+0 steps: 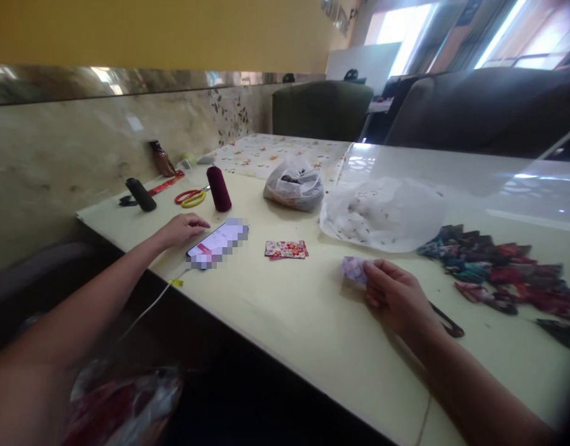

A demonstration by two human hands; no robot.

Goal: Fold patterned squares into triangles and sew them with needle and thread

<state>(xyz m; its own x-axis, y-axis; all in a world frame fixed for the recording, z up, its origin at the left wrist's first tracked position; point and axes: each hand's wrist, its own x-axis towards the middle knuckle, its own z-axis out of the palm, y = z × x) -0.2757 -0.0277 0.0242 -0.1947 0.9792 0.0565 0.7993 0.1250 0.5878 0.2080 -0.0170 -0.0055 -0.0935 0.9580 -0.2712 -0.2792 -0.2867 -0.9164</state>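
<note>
My left hand [185, 229] rests at the far left edge of a phone [217, 243], its fingers loosely stretched and nothing held in them. The phone lies face up with its screen lit, and a white cable [150, 305] runs from its near end. In a pinch of thumb and fingers, my right hand [391, 288] holds a small lilac patterned fabric piece [354, 270] just over the table. Between the hands lies a small stack of floral fabric pieces [286, 249]. A dark looped handle [448, 322] shows partly from behind my right hand.
A maroon thread cone [219, 189], a dark thread spool [141, 195] and red-and-yellow scissors [191, 197] stand or lie at the left. Farther back are a filled plastic bag [293, 189] and a spread white bag [382, 217]. Several folded fabric pieces [503, 266] lie right.
</note>
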